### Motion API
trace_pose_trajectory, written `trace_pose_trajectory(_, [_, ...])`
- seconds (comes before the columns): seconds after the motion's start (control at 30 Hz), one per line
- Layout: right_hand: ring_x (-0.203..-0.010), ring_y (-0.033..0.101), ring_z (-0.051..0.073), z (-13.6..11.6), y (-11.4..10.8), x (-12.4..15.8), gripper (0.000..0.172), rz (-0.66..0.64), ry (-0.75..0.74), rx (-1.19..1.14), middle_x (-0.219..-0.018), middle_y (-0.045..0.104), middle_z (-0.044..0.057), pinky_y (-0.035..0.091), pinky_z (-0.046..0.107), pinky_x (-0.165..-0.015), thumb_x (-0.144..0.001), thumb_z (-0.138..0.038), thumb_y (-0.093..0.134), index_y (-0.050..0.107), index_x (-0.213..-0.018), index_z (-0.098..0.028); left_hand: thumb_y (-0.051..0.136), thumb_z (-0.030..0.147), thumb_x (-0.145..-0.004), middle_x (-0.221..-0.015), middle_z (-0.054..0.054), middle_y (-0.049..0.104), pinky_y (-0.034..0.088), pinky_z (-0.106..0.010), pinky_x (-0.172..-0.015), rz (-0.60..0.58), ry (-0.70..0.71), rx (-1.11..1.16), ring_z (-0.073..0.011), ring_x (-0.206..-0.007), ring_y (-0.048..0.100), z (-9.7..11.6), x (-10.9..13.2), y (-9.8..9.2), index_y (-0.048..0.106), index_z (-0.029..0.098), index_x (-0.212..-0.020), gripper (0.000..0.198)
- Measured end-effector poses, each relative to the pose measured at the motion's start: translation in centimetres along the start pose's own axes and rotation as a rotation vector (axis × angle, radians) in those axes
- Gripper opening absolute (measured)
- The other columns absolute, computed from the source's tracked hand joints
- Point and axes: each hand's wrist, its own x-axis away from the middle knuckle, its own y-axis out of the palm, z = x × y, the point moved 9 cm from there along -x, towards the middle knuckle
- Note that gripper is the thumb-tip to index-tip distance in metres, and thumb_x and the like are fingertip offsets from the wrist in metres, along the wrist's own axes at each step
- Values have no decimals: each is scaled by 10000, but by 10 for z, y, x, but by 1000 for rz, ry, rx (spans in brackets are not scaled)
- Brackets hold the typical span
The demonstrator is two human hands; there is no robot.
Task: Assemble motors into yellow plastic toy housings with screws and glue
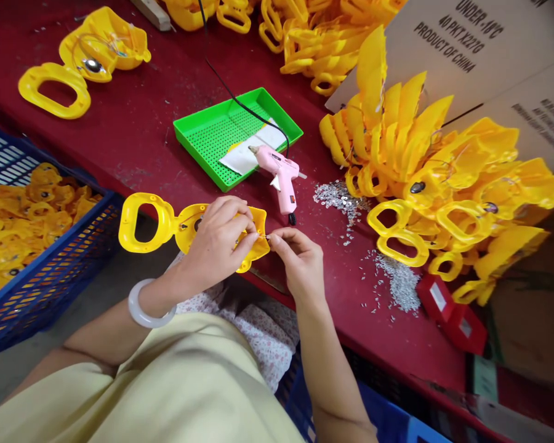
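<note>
A yellow plastic shell with an oval loop handle [146,223] lies at the table's front edge, its hollow side up. My left hand [224,237] is closed over the shell's middle, hiding part of it, with thumb and forefinger pinched near its right end. My right hand [300,258] meets it there, thumb and forefinger pinching a tiny item, perhaps a wire end or small metal part, too small to make out. Just beyond, a pink glue gun [281,175] rests with its nozzle over a green perforated tray [198,141] holding a white sheet [253,151].
Small metal pieces [399,283] and another pile of them [341,200] lie right, before stacked yellow shells [397,141] and cartons [471,55]. Red boxes [452,314] stand near the front edge. A blue crate [50,277] of yellow parts stands left. Another shell [104,46] lies far left.
</note>
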Motion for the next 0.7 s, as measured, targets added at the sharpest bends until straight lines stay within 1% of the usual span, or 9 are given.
trace_pose_trajectory(0.13, [-701,591,114,10,1,1,156,22,22,-69,-755,675,-19,499,243,-689,-765,-361,753,688,-782,-220,541,157,-909,-992,-90,607,477,-450,-956,18,12,-31,-254,-1086,532,1,1,1,569,162,-797,115])
trace_pose_trajectory(0.27, [-705,604,122,11,3,1,169,17,23,-57,-759,680,-12,510,254,-695,-767,-369,746,679,-787,-215,540,117,-888,-982,-99,607,486,-453,-946,24,23,-57,-260,-1074,543,2,1,1,559,151,-779,115])
trace_pose_trajectory(0.53, [-701,610,123,10,5,0,166,1,35,-56,-750,678,-15,518,255,-690,-757,-367,752,671,-770,-224,534,101,-879,-962,-77,596,494,-446,-941,23,26,-76,-257,-1080,544,2,0,2,545,167,-778,121])
trace_pose_trajectory(0.7, [-705,609,131,12,5,-1,181,-16,53,-28,-755,676,-9,518,266,-690,-756,-383,748,665,-776,-222,531,97,-870,-958,-82,603,501,-469,-939,19,17,-65,-258,-1081,545,1,0,2,561,167,-773,124])
